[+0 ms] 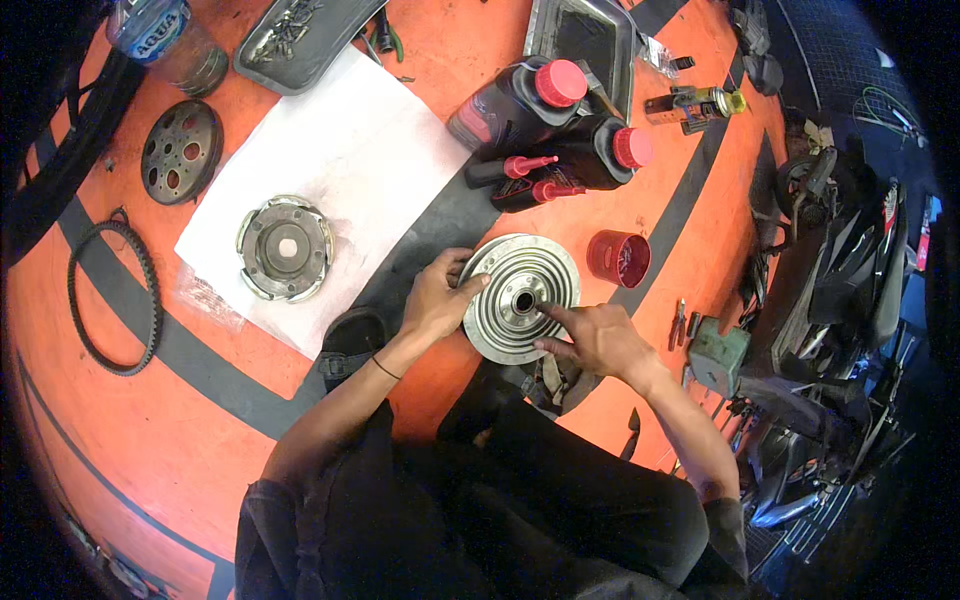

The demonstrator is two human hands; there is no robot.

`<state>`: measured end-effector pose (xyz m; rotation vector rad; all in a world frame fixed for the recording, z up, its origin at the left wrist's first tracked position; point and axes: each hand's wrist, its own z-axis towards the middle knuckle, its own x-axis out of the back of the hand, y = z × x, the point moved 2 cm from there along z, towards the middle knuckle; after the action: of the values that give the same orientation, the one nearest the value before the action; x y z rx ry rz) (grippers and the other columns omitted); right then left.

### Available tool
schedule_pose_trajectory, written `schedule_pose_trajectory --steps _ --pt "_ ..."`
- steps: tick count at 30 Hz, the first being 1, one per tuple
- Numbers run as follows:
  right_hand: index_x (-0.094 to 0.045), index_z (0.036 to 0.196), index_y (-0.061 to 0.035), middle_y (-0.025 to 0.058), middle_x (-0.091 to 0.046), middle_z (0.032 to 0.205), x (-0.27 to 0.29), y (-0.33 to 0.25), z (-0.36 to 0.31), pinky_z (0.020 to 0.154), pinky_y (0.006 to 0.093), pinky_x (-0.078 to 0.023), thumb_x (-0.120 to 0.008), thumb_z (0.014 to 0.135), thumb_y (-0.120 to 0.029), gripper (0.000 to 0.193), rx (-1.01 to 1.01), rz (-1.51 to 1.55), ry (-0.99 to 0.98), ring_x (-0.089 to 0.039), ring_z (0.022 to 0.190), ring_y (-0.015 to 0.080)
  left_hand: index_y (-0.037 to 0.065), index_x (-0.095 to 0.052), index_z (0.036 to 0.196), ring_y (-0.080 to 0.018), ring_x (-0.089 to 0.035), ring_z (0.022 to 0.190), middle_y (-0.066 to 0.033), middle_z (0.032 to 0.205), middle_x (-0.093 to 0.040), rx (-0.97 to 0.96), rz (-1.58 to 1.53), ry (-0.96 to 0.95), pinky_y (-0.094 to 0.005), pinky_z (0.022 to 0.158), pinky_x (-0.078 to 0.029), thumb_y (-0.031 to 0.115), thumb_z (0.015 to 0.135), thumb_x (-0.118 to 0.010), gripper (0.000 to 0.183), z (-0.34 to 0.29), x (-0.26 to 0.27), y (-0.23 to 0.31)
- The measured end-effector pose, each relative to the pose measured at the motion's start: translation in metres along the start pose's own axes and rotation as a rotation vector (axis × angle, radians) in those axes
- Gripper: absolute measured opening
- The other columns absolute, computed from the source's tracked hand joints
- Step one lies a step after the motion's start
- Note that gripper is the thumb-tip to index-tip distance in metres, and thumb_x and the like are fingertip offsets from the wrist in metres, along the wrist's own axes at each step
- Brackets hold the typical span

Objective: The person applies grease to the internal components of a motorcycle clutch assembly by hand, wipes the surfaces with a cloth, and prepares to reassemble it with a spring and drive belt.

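A silver metal pulley (549,264) with concentric ridges and a dark central bore is tilted up in front of me. My left hand (440,297) grips its left rim, thumb on the face and fingers behind. On the right, my right hand (603,341) reaches over the face. Its index finger points to the edge of the bore, and the thumb lies lower on the disc, apart from that finger. I see nothing held in this hand. A red cup (618,258) with small bits inside stands just right of the pulley.
On white paper (330,150) lies a clutch shoe assembly (286,248). Left of it are a perforated clutch bell (181,152) and a drive belt (152,290). Red-capped black bottles (520,105) and small tubes stand beyond the pulley. Trays (300,45), a spray can (700,104) and motorcycle parts (810,340) surround the area.
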<state>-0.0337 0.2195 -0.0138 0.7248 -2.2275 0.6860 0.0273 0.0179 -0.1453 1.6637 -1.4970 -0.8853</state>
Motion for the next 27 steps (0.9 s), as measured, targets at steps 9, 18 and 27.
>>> schedule_pose_trajectory --steps 9,18,27 --pt "-0.041 0.145 -0.0055 0.0080 -0.066 0.082 -0.033 -0.003 0.012 0.067 0.0333 -0.050 -0.058 0.098 -0.044 0.063 -0.260 0.962 -0.022 -0.061 0.071 0.0151 0.000 -0.058 0.122 -0.0206 -0.069 0.090 -0.0152 0.105 -0.070 -0.038 -0.084 -0.006 -0.0331 0.081 -0.054 0.024 0.087 -0.074 0.045 0.003 -0.002 -0.011" --pt "-0.026 0.155 -0.0119 0.0154 -0.069 0.075 -0.036 -0.008 -0.002 0.070 0.0367 -0.052 -0.053 0.099 -0.045 0.070 -0.176 0.640 -0.132 -0.067 0.066 0.0216 0.000 -0.058 0.122 -0.0199 -0.068 0.090 -0.0148 0.105 -0.070 -0.015 -0.069 -0.001 -0.0328 0.081 -0.053 0.024 0.087 -0.074 0.046 0.002 -0.001 -0.012" --pt "-0.033 0.147 0.0049 0.0257 -0.068 0.111 -0.038 -0.018 0.003 0.092 0.0380 -0.049 -0.057 0.098 -0.042 0.073 -0.306 0.906 -0.046 -0.068 0.101 0.0288 0.000 -0.059 0.119 -0.0213 -0.068 0.091 -0.0156 0.102 -0.070 -0.066 -0.101 0.044 -0.0334 0.080 -0.054 0.024 0.085 -0.075 0.044 0.000 -0.004 -0.015"
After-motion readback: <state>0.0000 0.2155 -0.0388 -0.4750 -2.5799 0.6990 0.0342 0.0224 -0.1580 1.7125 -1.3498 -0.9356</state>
